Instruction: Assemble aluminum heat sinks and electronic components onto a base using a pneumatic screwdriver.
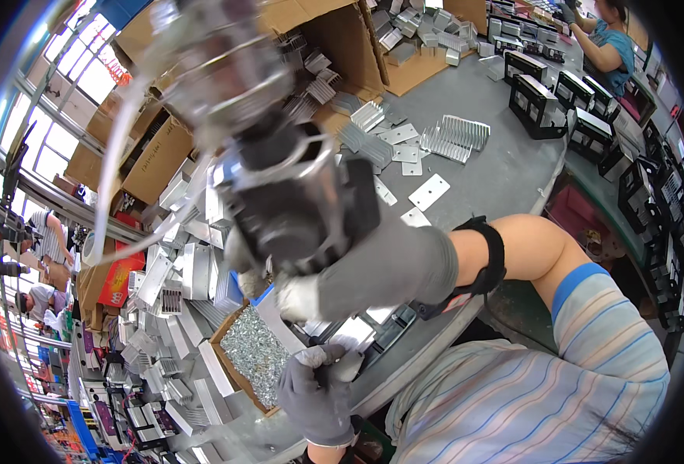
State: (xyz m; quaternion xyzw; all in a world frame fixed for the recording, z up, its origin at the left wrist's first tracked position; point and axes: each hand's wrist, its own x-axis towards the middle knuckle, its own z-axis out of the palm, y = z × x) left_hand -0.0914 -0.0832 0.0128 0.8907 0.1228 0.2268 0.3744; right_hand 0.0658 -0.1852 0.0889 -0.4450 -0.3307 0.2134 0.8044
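My right hand (388, 271), in a grey glove with pale fingertips, reaches in from the right with its fingers curled. A blurred metal-and-black device (288, 193) covers much of it, so what the fingers grip is hidden. Above it looms a large blurred metal cylinder (226, 69) beside a pale looped tube (110, 162). Lower down, my left hand (315, 394), also gloved in grey, pinches a small light-grey flat piece (348, 366). This piece is over a dark fixture (392, 329) at the bench edge. Left of that hand is a cardboard box of small shiny screws (253, 356).
Silver heat sinks (195, 271) are piled along the left side. Finned heat sinks (456, 138) and flat drilled plates (429, 192) lie on the grey bench (489, 104). Black-framed units (538, 107) stand at the far right, near another person (609, 54). Open cartons (350, 54) hold more heat sinks.
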